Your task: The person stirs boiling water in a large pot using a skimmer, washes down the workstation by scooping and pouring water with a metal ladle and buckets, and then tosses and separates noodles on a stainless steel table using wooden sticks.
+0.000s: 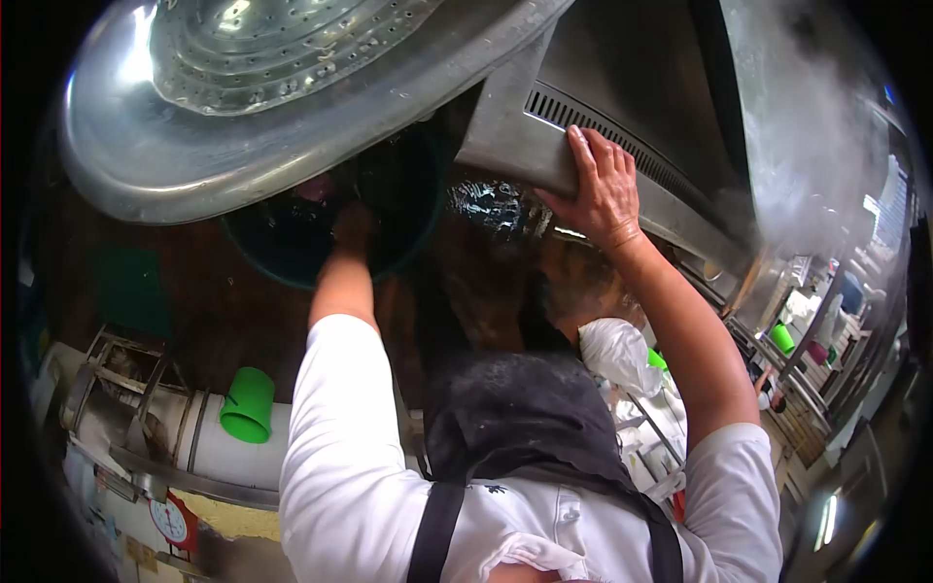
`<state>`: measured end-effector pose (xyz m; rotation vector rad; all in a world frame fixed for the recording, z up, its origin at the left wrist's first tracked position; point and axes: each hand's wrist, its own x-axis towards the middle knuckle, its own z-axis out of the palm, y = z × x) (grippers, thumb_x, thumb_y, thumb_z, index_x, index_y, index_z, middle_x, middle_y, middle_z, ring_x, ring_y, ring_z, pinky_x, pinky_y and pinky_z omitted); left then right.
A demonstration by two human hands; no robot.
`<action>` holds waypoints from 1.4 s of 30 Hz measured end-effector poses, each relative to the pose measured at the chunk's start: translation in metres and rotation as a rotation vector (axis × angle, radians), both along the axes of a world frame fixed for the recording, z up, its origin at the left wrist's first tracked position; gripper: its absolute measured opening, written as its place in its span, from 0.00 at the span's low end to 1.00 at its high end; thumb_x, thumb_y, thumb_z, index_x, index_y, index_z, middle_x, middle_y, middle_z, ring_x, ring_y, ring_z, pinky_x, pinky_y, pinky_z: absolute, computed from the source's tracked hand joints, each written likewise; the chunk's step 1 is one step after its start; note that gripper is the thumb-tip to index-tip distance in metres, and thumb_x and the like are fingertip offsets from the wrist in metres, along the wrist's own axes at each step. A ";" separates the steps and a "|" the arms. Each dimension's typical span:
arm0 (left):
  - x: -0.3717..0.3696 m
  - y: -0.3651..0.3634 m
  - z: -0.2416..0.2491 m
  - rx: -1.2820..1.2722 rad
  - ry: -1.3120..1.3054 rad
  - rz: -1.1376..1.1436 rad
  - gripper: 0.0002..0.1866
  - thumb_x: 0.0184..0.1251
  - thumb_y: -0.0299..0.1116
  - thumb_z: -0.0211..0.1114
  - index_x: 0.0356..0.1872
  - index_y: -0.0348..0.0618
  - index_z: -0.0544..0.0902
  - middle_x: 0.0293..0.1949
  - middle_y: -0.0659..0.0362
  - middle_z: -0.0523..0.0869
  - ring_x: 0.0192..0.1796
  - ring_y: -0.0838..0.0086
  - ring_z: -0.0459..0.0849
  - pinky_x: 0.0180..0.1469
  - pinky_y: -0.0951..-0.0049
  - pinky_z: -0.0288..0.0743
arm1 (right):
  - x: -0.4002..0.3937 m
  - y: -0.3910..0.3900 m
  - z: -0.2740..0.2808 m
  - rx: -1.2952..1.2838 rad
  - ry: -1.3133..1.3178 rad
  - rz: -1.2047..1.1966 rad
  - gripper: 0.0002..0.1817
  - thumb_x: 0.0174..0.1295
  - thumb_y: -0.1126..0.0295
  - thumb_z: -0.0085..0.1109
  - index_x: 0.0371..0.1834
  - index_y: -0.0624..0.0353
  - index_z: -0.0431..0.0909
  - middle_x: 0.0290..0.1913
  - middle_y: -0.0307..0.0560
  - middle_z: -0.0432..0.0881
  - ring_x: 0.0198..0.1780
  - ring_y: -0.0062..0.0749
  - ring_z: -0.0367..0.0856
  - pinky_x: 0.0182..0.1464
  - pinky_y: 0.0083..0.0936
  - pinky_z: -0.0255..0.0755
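Note:
My left hand reaches down into a dark green tub on the floor. Its fingers are lost in shadow, so what it holds, if anything, cannot be made out. A small pinkish thing shows in the tub beside that hand. Above the tub juts a large, round, perforated metal pan, wet and shiny. My right hand grips the edge of a steel counter, fingers laid over the top by the slotted vent and the thumb lower at its front.
The brown floor looks wet. A green cup lies at lower left, near a red dial scale. A white bag is by my right side. Steam hangs at upper right; another person is farther off.

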<state>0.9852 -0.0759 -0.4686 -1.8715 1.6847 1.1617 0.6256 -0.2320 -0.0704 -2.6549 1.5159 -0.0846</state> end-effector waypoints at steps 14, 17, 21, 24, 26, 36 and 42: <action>0.011 0.046 0.294 0.039 0.448 0.640 0.17 0.52 0.29 0.63 0.45 0.34 0.79 0.21 0.52 0.81 0.16 0.66 0.80 0.20 0.65 0.74 | -0.008 0.009 0.013 -0.021 -0.038 -0.002 0.50 0.51 0.45 0.72 0.76 0.53 0.62 0.61 0.53 0.73 0.61 0.48 0.73 0.63 0.46 0.67; -0.021 0.065 0.382 -0.040 0.548 0.674 0.22 0.56 0.29 0.66 0.53 0.35 0.76 0.21 0.58 0.78 0.16 0.74 0.77 0.20 0.68 0.73 | -0.008 0.014 0.020 0.014 -0.056 -0.011 0.50 0.51 0.46 0.72 0.77 0.53 0.61 0.63 0.54 0.73 0.63 0.50 0.73 0.64 0.48 0.66; -0.068 0.082 0.489 -0.124 0.661 0.792 0.21 0.58 0.31 0.69 0.49 0.32 0.74 0.24 0.61 0.78 0.17 0.77 0.77 0.21 0.71 0.74 | -0.019 0.018 0.032 0.143 -0.146 -0.046 0.48 0.52 0.54 0.74 0.76 0.54 0.61 0.67 0.57 0.71 0.70 0.51 0.67 0.71 0.47 0.61; -0.105 0.078 0.564 -0.154 0.725 0.828 0.17 0.56 0.31 0.70 0.42 0.37 0.74 0.24 0.61 0.77 0.18 0.78 0.76 0.21 0.73 0.71 | -0.039 0.046 0.052 0.103 -0.459 -0.135 0.39 0.56 0.64 0.70 0.72 0.61 0.65 0.71 0.59 0.67 0.73 0.55 0.63 0.75 0.48 0.57; -0.128 0.067 0.610 -0.187 0.751 0.771 0.15 0.54 0.30 0.69 0.39 0.40 0.73 0.24 0.61 0.77 0.18 0.78 0.75 0.21 0.74 0.71 | -0.068 0.083 0.088 0.060 -0.625 -0.096 0.37 0.56 0.70 0.68 0.71 0.62 0.66 0.70 0.60 0.67 0.72 0.56 0.64 0.74 0.47 0.59; -0.271 -0.079 0.769 -0.489 0.498 0.370 0.12 0.49 0.25 0.68 0.35 0.36 0.78 0.23 0.56 0.82 0.19 0.73 0.81 0.24 0.68 0.75 | -0.288 0.270 0.137 0.093 -0.820 -0.317 0.18 0.59 0.72 0.65 0.53 0.60 0.79 0.57 0.54 0.78 0.62 0.51 0.75 0.66 0.40 0.70; -0.366 -0.185 0.814 -0.721 0.013 -0.173 0.09 0.46 0.30 0.69 0.27 0.34 0.86 0.25 0.48 0.87 0.26 0.64 0.87 0.34 0.62 0.79 | -0.358 0.328 0.131 0.079 -0.812 -0.501 0.17 0.59 0.72 0.66 0.52 0.60 0.80 0.58 0.54 0.78 0.63 0.52 0.75 0.66 0.40 0.70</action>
